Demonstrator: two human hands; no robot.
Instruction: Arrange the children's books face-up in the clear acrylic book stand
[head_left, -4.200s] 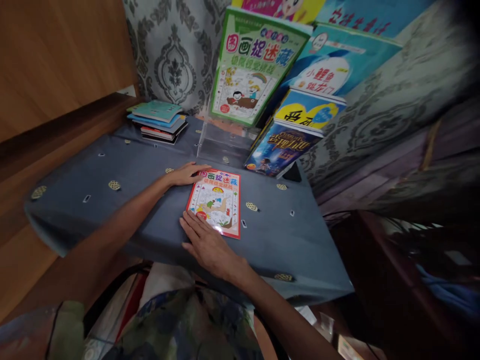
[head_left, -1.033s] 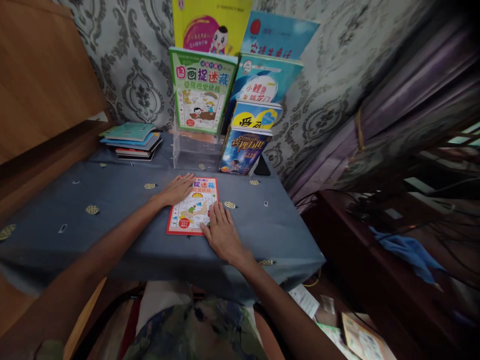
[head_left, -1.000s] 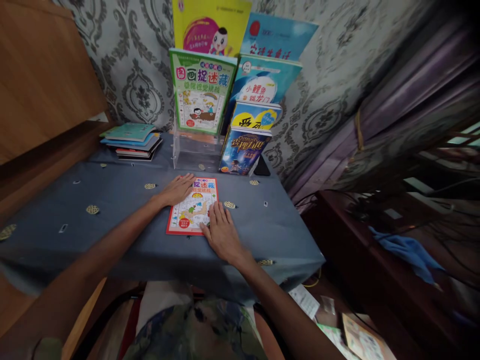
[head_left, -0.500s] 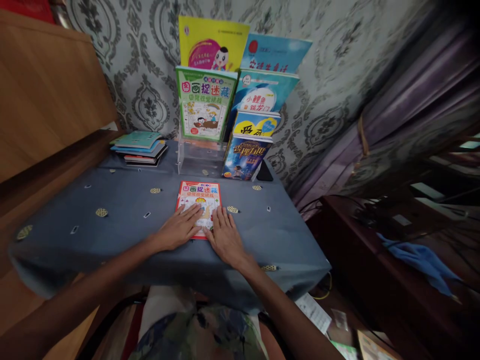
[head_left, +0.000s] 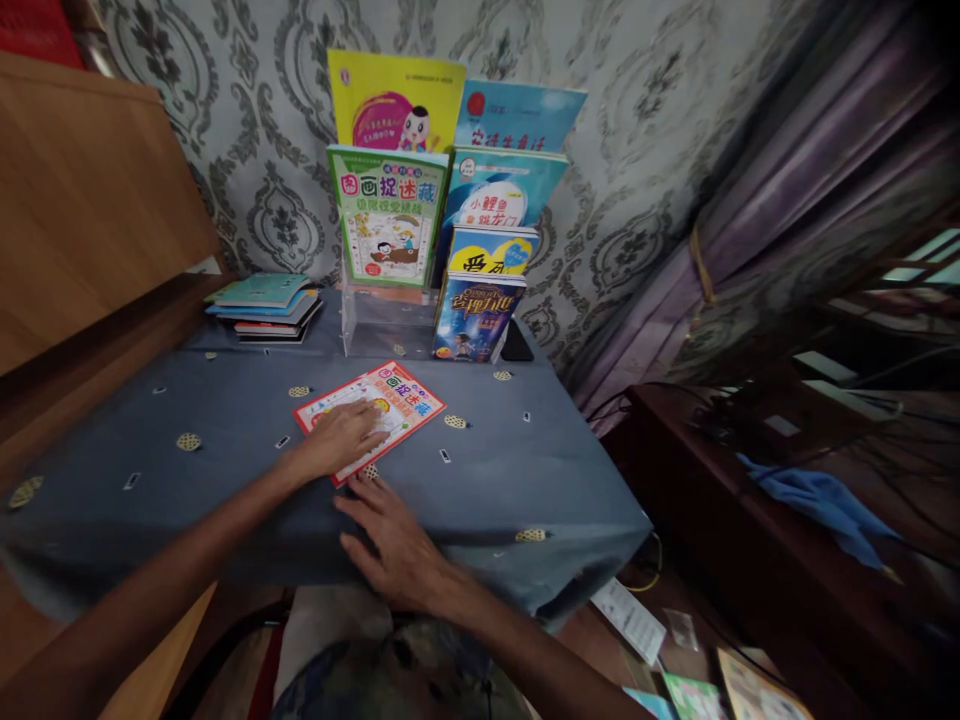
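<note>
A red-bordered picture book (head_left: 411,405) lies closed and slanted on the dark cloth-covered table (head_left: 240,480), its top edge turned to the right. My left hand (head_left: 346,437) rests flat on the cover, fingers stretched over its middle and hiding part of the picture. Just below the book's near corner is my right hand (head_left: 390,545), fingers spread; its fingertips are by the lower edge, and I cannot tell whether they touch it. Nothing is held in the right hand.
Behind the book, a clear stand (head_left: 379,320) holds upright books, among them a green one (head_left: 386,220) and a blue one (head_left: 476,318). A black phone (head_left: 517,342) lies beside it. At the back left is a book stack (head_left: 266,305). A wooden panel (head_left: 90,200) borders the left.
The red-bordered book has turned clockwise from straight to slanted. My left hand stays on the cover, while my right hand has come off it and moved toward the table's front edge.
</note>
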